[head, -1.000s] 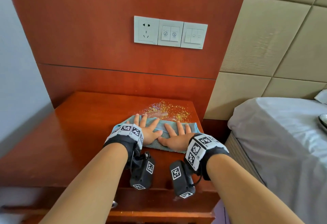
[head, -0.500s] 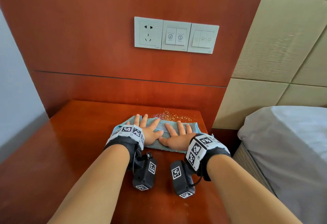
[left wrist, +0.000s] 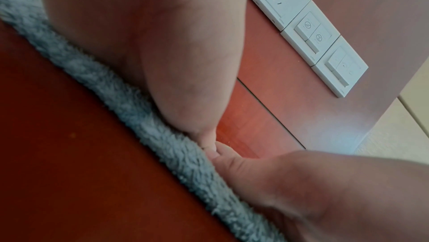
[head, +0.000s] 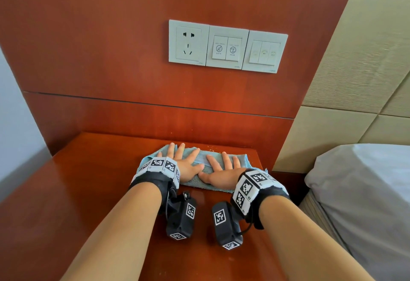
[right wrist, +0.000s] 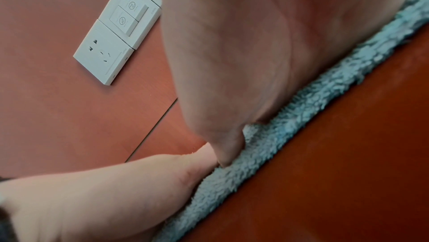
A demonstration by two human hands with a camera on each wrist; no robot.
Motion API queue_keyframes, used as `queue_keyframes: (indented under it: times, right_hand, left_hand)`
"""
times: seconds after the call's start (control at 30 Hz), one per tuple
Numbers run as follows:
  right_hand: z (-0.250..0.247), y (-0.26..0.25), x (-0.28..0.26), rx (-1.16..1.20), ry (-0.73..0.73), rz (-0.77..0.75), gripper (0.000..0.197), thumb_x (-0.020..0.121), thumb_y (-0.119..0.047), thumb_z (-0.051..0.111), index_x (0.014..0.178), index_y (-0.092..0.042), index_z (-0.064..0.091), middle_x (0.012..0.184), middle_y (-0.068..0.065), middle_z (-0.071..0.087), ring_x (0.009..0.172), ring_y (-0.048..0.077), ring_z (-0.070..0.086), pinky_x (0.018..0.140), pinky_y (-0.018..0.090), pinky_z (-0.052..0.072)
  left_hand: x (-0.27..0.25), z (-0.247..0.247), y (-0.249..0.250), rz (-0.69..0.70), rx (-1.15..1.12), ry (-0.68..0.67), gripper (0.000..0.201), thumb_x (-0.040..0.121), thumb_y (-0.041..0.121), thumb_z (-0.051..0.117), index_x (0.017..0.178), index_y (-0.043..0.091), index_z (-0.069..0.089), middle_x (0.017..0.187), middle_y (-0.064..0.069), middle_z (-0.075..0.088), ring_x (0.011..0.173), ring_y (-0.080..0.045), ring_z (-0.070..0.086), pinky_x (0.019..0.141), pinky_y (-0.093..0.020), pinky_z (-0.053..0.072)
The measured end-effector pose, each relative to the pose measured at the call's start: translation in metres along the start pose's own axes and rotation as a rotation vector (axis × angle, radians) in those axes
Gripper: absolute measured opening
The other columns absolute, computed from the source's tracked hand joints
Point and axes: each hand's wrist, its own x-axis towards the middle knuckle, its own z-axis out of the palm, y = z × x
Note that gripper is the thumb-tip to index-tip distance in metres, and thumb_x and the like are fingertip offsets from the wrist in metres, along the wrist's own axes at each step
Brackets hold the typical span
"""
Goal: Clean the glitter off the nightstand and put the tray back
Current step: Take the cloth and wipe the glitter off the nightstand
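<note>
A light-blue fluffy cloth [head: 203, 156] lies spread at the back of the red-brown nightstand [head: 88, 192], close to the wall panel. My left hand [head: 184, 163] and right hand [head: 224, 169] press flat on it side by side, fingers straight and thumbs touching. Only a few glitter specks [head: 210, 147] show beyond the cloth's far edge. The left wrist view shows the cloth's near edge [left wrist: 139, 103] under my left palm [left wrist: 162, 44]. In the right wrist view the cloth [right wrist: 301, 108] lies under my right palm [right wrist: 232, 53]. No tray is in view.
A white socket and switch plate [head: 227, 46] sits on the wooden wall panel above the nightstand. To the right stand a bed with grey sheets [head: 366, 192] and a beige padded headboard [head: 366, 58]. A pale wall borders the left.
Both hands have pushed the cloth away from me toward the back panel, over the gold glitter patch. That patch is now almost wholly covered. The head view has tilted up.
</note>
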Motion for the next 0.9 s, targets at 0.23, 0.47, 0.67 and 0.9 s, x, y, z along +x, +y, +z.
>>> queue_keyframes:
  times: [0.23, 0.47, 0.67, 0.9]
  right_hand:
    - [-0.009, -0.004, 0.008, 0.009, -0.019, -0.022, 0.07, 0.085, -0.071, 0.032, 0.148, -0.052, 0.006, 0.161, -0.012, -0.01, 0.147, 0.022, -0.02, 0.117, 0.055, -0.009]
    - [-0.004, -0.01, 0.008, -0.013, 0.005, 0.014, 0.071, 0.081, -0.075, 0.03, 0.146, -0.055, 0.006, 0.161, -0.014, -0.011, 0.147, 0.018, -0.021, 0.115, 0.059, -0.012]
    - [0.008, -0.055, 0.0, -0.013, 0.004, 0.017, 0.067, 0.085, -0.071, 0.029, 0.147, -0.054, 0.008, 0.162, -0.011, -0.009, 0.148, 0.019, -0.019, 0.114, 0.06, -0.012]
    - [0.031, -0.136, -0.001, -0.049, 0.009, -0.064, 0.067, 0.085, -0.072, 0.027, 0.147, -0.053, 0.008, 0.162, -0.01, -0.008, 0.148, 0.019, -0.018, 0.114, 0.061, -0.01]
  left_hand:
    - [0.008, -0.007, -0.001, 0.004, -0.005, -0.009, 0.064, 0.094, 0.064, 0.022, 0.15, 0.048, -0.004, 0.162, 0.005, -0.018, 0.148, -0.024, -0.024, 0.119, -0.053, -0.011]
    - [0.006, -0.008, -0.016, 0.069, -0.025, -0.024, 0.064, 0.093, 0.064, 0.022, 0.149, 0.05, -0.004, 0.162, 0.006, -0.017, 0.148, -0.022, -0.024, 0.118, -0.051, -0.011]
    - [0.002, -0.012, -0.059, 0.052, -0.034, -0.014, 0.062, 0.094, 0.063, 0.021, 0.149, 0.051, -0.005, 0.161, 0.008, -0.018, 0.148, -0.02, -0.025, 0.119, -0.051, -0.012]
    - [-0.005, -0.021, -0.144, -0.041, -0.039, 0.008, 0.061, 0.093, 0.065, 0.02, 0.148, 0.053, -0.005, 0.161, 0.009, -0.017, 0.148, -0.019, -0.023, 0.119, -0.051, -0.011]
